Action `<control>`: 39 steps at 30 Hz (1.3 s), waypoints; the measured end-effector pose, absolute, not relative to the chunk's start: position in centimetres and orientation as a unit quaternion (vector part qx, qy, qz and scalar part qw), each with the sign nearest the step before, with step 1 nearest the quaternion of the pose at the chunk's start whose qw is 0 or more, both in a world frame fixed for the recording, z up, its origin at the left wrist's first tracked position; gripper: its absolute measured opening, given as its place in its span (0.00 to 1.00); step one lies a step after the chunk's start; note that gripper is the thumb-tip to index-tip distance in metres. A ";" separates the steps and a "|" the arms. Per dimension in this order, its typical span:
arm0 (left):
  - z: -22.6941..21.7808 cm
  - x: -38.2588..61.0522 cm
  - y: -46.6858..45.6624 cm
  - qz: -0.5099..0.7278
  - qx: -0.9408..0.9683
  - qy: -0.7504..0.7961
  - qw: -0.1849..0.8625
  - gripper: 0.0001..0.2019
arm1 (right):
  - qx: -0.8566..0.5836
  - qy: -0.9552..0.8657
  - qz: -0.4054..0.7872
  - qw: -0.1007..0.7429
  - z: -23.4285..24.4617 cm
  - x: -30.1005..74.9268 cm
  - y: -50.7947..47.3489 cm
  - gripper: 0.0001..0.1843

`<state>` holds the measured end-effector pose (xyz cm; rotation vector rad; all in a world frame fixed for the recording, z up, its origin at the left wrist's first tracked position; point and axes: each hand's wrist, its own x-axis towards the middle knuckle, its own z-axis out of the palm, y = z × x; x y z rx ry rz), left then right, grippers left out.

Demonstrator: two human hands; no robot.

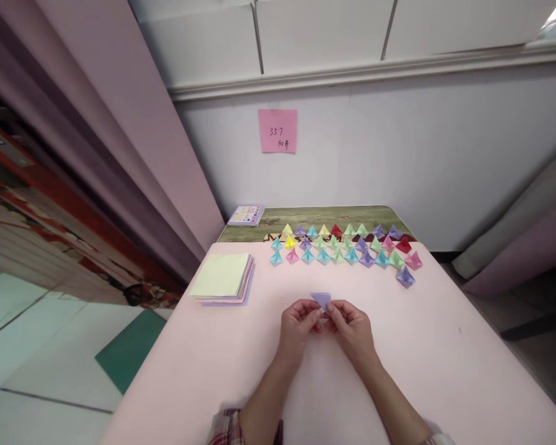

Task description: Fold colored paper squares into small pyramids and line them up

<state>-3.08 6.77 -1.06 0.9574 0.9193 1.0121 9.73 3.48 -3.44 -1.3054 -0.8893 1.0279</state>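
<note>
My left hand (298,322) and my right hand (351,326) meet over the middle of the pink table (189,371). Both pinch one small folded purple paper (321,300), whose triangular tip sticks up beyond the fingertips. The fingers of both hands are curled closed on its lower part. Beyond the hands, several small folded paper shapes (340,246) in many colours stand in rows. A stack of flat paper sheets (223,277), pale green on top, lies to the left of my hands.
A packet of coloured paper (246,215) lies at the table's far left, on a green patterned cover (324,216). A pink note (278,130) is stuck on the white wall behind. A curtain (134,136) hangs at the left; the floor lies below the table's left edge.
</note>
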 end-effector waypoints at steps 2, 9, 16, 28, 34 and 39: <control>-1.0 -3.2 6.8 0.450 0.426 0.398 0.676 0.10 | -0.556 -0.409 0.435 0.578 -3.3 9.7 3.4 0.16; -1.4 -3.5 7.0 0.413 0.392 0.385 0.726 0.15 | -0.571 -0.506 0.352 0.543 -3.0 9.2 2.9 0.12; -1.4 -3.8 7.1 0.401 0.401 0.365 0.739 0.14 | -0.511 -0.558 0.322 0.569 -1.5 9.2 2.5 0.13; -0.6 -4.6 7.4 0.309 0.372 0.320 0.815 0.12 | -0.468 -0.398 0.551 0.564 -2.4 9.1 2.9 0.19; -0.9 -4.7 7.6 0.328 0.352 0.345 0.806 0.11 | -0.470 -0.368 0.570 0.565 -2.8 10.1 3.1 0.17; -0.8 -4.9 7.4 0.295 0.362 0.338 0.817 0.12 | -0.439 -0.329 0.658 0.516 -2.2 10.6 2.8 0.19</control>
